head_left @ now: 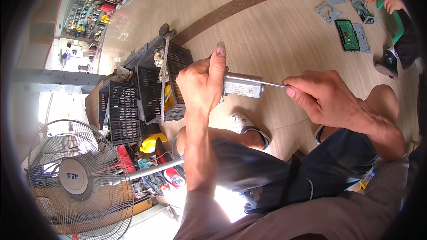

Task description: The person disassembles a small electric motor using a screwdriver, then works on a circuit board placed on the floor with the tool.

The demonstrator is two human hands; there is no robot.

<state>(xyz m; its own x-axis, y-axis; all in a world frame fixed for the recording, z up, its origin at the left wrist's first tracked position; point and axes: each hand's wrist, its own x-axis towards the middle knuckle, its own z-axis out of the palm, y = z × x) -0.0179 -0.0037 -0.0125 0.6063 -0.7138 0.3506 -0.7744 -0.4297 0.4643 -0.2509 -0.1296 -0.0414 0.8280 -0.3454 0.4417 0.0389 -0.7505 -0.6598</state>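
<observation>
My left hand (pixel 201 82) is closed around one end of a silver rectangular metal part (pixel 243 90) with a pale printed label, its thumb pointing up. Along the top of that part lies a thin metal rod (pixel 272 83), slanting slightly down to the right. The rod's right end goes into the pinched thumb and forefinger of my right hand (pixel 327 95), whose other fingers are curled in. Whether the rod is joined to the part or is a separate tool's shaft, I cannot tell. Both hands are raised over my lap.
Black plastic crates (pixel 153 84) with parts stand at left. A wire-caged fan (pixel 73 175) is at lower left, near a yellow object (pixel 152 143) and assorted items. At upper right, another person's hands (pixel 389 2) are beside a green circuit board (pixel 348 35) and metal pieces on the floor.
</observation>
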